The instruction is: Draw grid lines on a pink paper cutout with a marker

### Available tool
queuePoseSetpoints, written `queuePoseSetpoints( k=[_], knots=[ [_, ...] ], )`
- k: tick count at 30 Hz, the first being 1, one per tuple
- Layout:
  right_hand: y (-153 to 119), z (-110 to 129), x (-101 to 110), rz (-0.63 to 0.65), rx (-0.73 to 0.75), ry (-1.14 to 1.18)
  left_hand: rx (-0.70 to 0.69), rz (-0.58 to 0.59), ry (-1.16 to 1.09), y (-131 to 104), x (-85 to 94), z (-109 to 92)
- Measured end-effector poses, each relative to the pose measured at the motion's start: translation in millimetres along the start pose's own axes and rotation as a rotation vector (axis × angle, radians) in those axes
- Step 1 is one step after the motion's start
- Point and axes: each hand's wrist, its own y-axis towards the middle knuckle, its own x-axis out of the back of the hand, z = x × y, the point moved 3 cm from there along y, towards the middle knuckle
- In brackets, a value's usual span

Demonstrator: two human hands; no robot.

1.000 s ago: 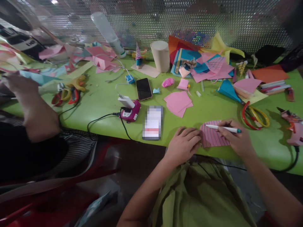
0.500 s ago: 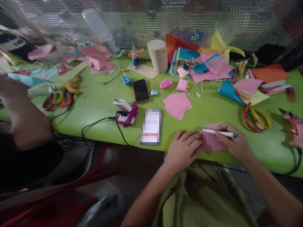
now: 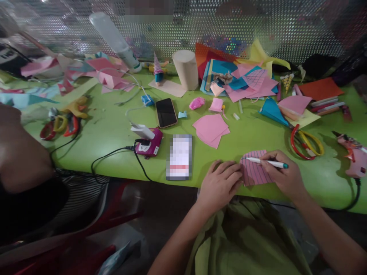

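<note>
A pink piece of paper (image 3: 256, 173) with dark stripes lies near the table's front edge. My left hand (image 3: 222, 179) rests flat at its left side, fingers stretched and slightly apart, the fingertips at the paper's edge. Between the thumb and fingers of my right hand (image 3: 282, 173) is a white marker pen (image 3: 269, 162) with a green end. The pen slants to the left, its tip at the upper left part of the striped paper. Plain pink paper pieces (image 3: 210, 130) lie beyond my left hand.
Scissors (image 3: 306, 143) and a pink glue gun (image 3: 354, 154) lie to the right. A phone with a blurred screen (image 3: 179, 158), a dark phone (image 3: 166, 112) and a purple power adapter (image 3: 149, 145) are to the left. A co-worker's arm (image 3: 21, 149) reaches in at far left.
The pen tip has moved slightly right, away from the striped paper's left edge. My left hand stays beside the paper. The whole view has shifted a little.
</note>
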Motion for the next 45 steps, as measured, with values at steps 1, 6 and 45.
queuePoseSetpoints(
  k=[1,6,45],
  knots=[
    [-1.2,-1.5,0.9,-0.010,-0.008,-0.008,-0.001,0.000,-0.003,0.1,0.1,0.0],
    [-6.4,-7.6,4.6,-0.058,-0.057,-0.028,-0.005,0.002,-0.002,0.3,0.8,-0.2],
    [-13.8,-20.6,26.9,-0.424,-0.051,0.109,-0.011,0.039,-0.007,-0.6,1.2,-0.4]
  ],
)
